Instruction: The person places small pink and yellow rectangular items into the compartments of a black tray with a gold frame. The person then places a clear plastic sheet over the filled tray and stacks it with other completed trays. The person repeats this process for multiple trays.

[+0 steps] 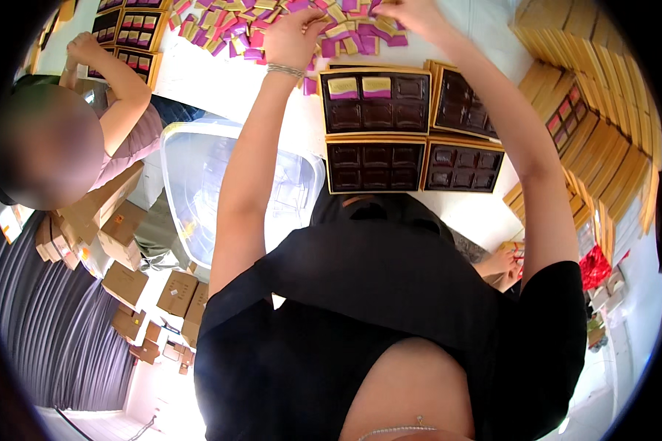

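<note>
My left hand (293,38), with a bracelet at the wrist, reaches into a heap of pink and gold wrapped pieces (235,29) on the white table, its fingertips pinching a gold piece at the heap's edge. My right hand (413,15) rests farther right on the same heap, fingers buried among the pieces. Below my hands lie four brown compartment trays with gold rims. The upper left tray (375,110) holds two wrapped pieces in its top row. The other trays (463,167) show only bare compartments.
A co-worker on the left has a hand (84,48) by filled trays (136,29). A clear plastic bin (235,184) stands beside my left arm, with cardboard boxes (125,283) on the floor. Stacked gold boxes (603,110) line the right side, a red bag (594,266) below them.
</note>
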`<state>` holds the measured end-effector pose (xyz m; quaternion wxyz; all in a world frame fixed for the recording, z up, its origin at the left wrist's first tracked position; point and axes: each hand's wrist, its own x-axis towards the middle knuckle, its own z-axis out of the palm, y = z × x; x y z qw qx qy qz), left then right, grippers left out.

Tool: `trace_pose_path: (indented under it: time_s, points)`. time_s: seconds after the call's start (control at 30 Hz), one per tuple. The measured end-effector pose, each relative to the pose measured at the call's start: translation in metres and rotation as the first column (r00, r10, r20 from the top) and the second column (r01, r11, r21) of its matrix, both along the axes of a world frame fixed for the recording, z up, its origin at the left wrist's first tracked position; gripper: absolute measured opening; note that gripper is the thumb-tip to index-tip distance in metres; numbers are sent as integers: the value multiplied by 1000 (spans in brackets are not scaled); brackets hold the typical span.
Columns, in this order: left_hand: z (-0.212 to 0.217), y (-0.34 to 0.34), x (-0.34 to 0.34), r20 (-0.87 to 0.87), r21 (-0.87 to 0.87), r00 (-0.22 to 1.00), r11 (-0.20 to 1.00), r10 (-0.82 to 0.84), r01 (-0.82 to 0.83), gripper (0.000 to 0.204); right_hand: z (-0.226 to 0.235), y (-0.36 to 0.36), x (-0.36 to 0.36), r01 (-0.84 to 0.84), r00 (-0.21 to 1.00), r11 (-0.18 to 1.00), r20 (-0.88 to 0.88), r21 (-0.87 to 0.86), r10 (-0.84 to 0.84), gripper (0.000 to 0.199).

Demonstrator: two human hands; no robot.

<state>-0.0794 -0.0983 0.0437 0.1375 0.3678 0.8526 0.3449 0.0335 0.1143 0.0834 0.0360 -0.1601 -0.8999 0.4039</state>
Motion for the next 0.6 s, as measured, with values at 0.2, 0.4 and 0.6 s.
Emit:
trace_pose_path:
  time_s: [0.2,0.4,0.6]
  points:
    - [92,17,85,94,187,926,920,-366,345,14,86,5,111,-184,955,960,191,-211,225,38]
    - [77,22,119,-265,34,875,903,-405,428,15,65,1,168,-147,989,971,54,189,139,50]
    - [82,-5,137,-476,-93,740,864,-475,495,43,64,-28,198,112,993,967,-63,229,-100,49]
